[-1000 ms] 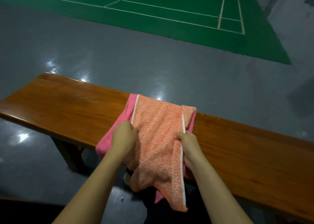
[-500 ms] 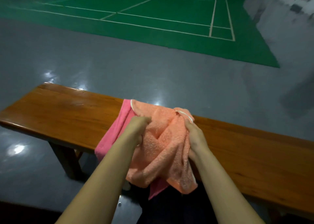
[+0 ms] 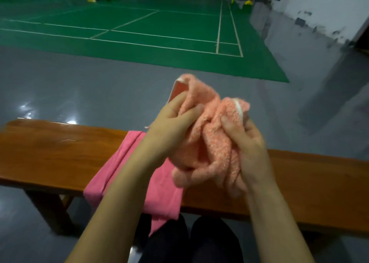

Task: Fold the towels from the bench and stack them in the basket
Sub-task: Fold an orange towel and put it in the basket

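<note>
The orange towel (image 3: 207, 143) is being gripped, bunched, by the left hand (image 3: 169, 127) and right hand (image 3: 245, 149) above the bench (image 3: 50, 153); its corners likely need finding next for folding.

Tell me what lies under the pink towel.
The pink towel lies on the wooden bench; its near end hangs over the edge. Whether anything lies between towel and bench cannot be seen, because it is covered.

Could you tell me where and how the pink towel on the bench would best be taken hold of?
Probably by its near edge, from the person's side: the pink towel lies flat across the bench and overhangs the front, so that hanging part is free to pinch. Both hands now hold the orange towel.
</note>
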### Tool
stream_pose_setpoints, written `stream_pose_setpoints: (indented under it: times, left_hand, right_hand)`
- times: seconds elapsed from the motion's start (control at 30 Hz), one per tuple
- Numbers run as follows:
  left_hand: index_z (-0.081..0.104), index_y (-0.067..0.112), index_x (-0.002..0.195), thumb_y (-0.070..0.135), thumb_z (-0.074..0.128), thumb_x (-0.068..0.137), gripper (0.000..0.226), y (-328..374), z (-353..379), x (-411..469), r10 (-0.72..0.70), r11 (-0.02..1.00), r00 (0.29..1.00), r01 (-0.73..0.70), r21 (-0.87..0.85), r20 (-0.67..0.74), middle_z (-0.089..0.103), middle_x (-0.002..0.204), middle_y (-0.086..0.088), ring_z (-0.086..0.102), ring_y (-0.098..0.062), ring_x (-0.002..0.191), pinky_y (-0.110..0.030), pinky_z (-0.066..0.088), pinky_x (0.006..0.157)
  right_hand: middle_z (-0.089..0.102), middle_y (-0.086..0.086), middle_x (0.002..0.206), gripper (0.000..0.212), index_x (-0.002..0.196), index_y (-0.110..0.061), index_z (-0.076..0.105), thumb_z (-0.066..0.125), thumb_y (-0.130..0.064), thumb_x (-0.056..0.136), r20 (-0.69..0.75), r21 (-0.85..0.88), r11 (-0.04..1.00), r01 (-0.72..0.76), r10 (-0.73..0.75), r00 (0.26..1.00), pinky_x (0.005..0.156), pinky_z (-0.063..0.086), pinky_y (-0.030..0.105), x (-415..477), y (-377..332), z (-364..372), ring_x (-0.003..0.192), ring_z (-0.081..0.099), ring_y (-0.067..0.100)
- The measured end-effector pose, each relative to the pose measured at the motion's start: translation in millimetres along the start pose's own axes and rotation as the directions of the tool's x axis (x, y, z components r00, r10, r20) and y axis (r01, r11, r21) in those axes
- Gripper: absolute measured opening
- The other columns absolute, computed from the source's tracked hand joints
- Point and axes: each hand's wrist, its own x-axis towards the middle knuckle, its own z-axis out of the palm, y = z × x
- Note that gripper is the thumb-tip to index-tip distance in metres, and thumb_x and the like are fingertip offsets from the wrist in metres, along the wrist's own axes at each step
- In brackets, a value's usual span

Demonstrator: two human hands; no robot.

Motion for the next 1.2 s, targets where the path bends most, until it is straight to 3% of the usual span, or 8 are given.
stream_pose_setpoints:
  times: [0.23, 0.4, 0.57, 0.67, 0.77, 0.83, 0.97, 1.2]
  left_hand:
    - [0.058, 0.007, 0.114, 0.011, 0.067, 0.084, 0.032, -129.2, -14.2, -56.4, -0.22, 0.701, 0.956, 0.292, 0.651, -0.192, 0.048, 0.106, -0.01, 0.054, -0.031, 0.102, -0.035, 0.041, 0.094]
    - [0.054, 0.016, 0.085, 0.028, 0.069, 0.083, 0.019, -134.0, 24.7, -114.8, -0.118, 0.772, 0.991, 0.127, 0.622, -0.055, 0.049, 0.078, 0.002, 0.045, -0.008, 0.065, -0.027, 0.034, 0.067]
    - [0.054, 0.008, 0.099, 0.026, 0.061, 0.09, 0.022, -138.9, 58.6, -151.1, -0.138, 0.765, 0.99, 0.117, 0.634, -0.015, 0.054, 0.093, -0.006, 0.055, -0.027, 0.089, -0.029, 0.034, 0.07]
    - [0.047, 0.013, 0.086, 0.021, 0.055, 0.094, 0.014, -131.0, 53.5, -153.1, -0.192, 0.83, 0.98, 0.192, 0.524, -0.055, 0.049, 0.068, 0.003, 0.058, -0.035, 0.083, -0.029, 0.028, 0.061]
    - [0.051, 0.019, 0.098, 0.025, 0.055, 0.095, 0.008, -119.1, 52.0, -153.0, -0.263, 0.878, 0.963, 0.266, 0.398, -0.065, 0.048, 0.079, 0.018, 0.056, -0.016, 0.092, -0.021, 0.032, 0.064]
    - [0.052, 0.021, 0.12, 0.024, 0.061, 0.091, 0.031, -111.4, 50.9, -151.3, -0.342, 0.889, 0.939, 0.336, 0.31, -0.038, 0.047, 0.097, 0.023, 0.045, -0.003, 0.101, -0.014, 0.032, 0.074]
    - [0.062, 0.008, 0.082, 0.028, 0.072, 0.077, 0.024, -109.4, 21.6, -149.9, -0.449, 0.89, 0.892, 0.442, 0.114, 0.05, 0.058, 0.065, -0.001, 0.055, -0.013, 0.062, -0.029, 0.044, 0.059]
    - [0.056, 0.029, 0.091, 0.038, 0.067, 0.079, 0.019, -116.9, 7.1, -156.0, -0.328, 0.931, 0.944, 0.321, 0.175, 0.016, 0.061, 0.084, 0.005, 0.052, -0.006, 0.071, -0.028, 0.043, 0.07]
  right_hand:
    - [0.064, 0.02, 0.088, 0.014, 0.091, 0.001, 0.064, 0.05, 0.001, 0.089, -0.469, 0.001, 0.884, -0.467, 0.413, 0.781, 0.072, 0.05, 0.035, -50.9, 104.7, -70.7, 0.077, 0.062, 0.028]
    - [0.069, 0.02, 0.09, 0.032, 0.104, 0.004, 0.06, 0.033, -0.012, 0.099, -0.263, 0.436, 0.777, -0.454, 0.592, 0.762, 0.086, 0.048, 0.039, -70.8, 110.9, -64.9, 0.086, 0.063, 0.03]
    - [0.065, 0.019, 0.112, 0.033, 0.119, -0.002, 0.057, 0.034, -0.016, 0.099, -0.171, 0.446, 0.777, -0.445, 0.562, 0.809, 0.084, 0.05, 0.033, -89.6, 112.4, -68.2, 0.096, 0.063, 0.025]
    - [0.061, 0.012, 0.118, 0.026, 0.119, -0.012, 0.054, 0.046, -0.004, 0.095, -0.274, -0.035, 0.907, -0.419, 0.394, 0.877, 0.08, 0.051, 0.021, -98.0, 115.7, -83.2, 0.097, 0.063, 0.013]
    - [0.046, -0.002, 0.138, 0.056, 0.131, -0.025, 0.042, 0.053, 0.008, 0.087, -0.104, -0.637, 0.769, -0.059, -0.01, 0.995, 0.102, 0.038, 0.015, -104.7, 105.6, -94.2, 0.127, 0.045, 0.003]
    - [0.052, -0.008, 0.131, 0.053, 0.129, -0.024, 0.051, 0.053, 0.009, 0.087, 0.137, -0.748, 0.657, 0.095, 0.014, 0.99, 0.102, 0.032, 0.008, -106.7, 95.9, -87.3, 0.12, 0.044, -0.012]
    - [0.067, -0.007, 0.084, 0.015, 0.092, -0.023, 0.07, 0.07, -0.012, 0.083, 0.157, -0.878, 0.47, 0.088, 0.111, 0.981, 0.069, 0.041, 0.008, -98.1, 83.4, -85.0, 0.074, 0.056, -0.006]
    - [0.068, -0.007, 0.083, 0.015, 0.084, -0.026, 0.069, 0.08, -0.023, 0.073, 0.108, -0.815, 0.578, -0.03, 0.203, 0.973, 0.074, 0.046, 0.019, -100.5, 90.5, -76.4, 0.081, 0.06, 0.0]
